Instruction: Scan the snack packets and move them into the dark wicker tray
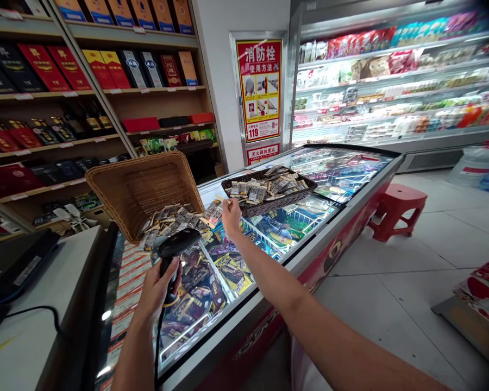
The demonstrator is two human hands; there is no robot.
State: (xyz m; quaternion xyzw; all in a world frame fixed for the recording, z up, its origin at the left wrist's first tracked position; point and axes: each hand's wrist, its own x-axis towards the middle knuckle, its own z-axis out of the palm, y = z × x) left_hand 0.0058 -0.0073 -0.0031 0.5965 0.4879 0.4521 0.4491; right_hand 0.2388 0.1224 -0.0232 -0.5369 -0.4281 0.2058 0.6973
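Note:
My left hand (163, 285) is wrapped round the handle of a black handheld barcode scanner (179, 243), whose cord hangs down. The scanner's head is over the glass top of a chest freezer (264, 290). My right hand (230, 216) is closed in a pinch on a small snack packet (213, 213), between two baskets. To its right lies a dark woven tray (269, 205) heaped with small packets (283, 183). On the left, a tan wicker basket (146, 182) leans on its side, with similar packets (173, 220) at its mouth.
A counter (71, 271) with a dark device stands at the left. Shelves of boxed goods (36, 65) rise behind the baskets. A red stool (399, 209) and large water bottles (475, 165) stand on the floor at right. A lit refrigerated display (391, 81) lines the back.

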